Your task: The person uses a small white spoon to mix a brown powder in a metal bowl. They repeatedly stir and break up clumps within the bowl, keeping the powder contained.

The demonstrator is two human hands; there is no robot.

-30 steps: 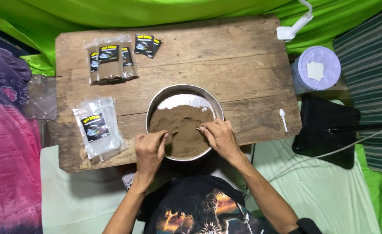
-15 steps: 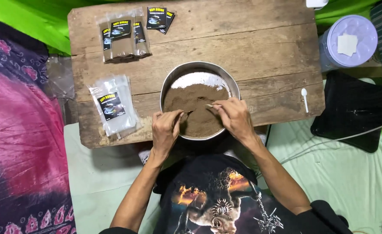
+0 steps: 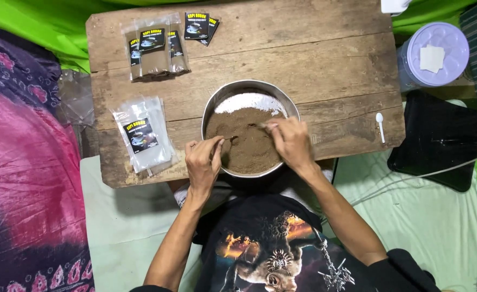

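both hands (image 3: 249, 154) pinching spoons in powder bowl (image 3: 211, 111), sachets (image 3: 141, 135) left, jar (image 3: 433, 54) right

The right hand (image 3: 291, 143) hides the bowl's (image 3: 212, 111) near rim; the white object (image 3: 395, 5) is cut off.

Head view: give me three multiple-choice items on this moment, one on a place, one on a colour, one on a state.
1. Where does the small white spoon lie?
A. in the bowl
B. on the board, right of the bowl
C. on the purple lid

2. What colour is the round container's lid?
A. purple
B. red
C. black

3. What does the metal bowl hold?
A. clear water
B. nothing
C. brown powder with some white powder

Answers: 1 B, it rests on the wooden board; 2 A, its top is pale purple; 3 C, brown fills it, with white at the far side.
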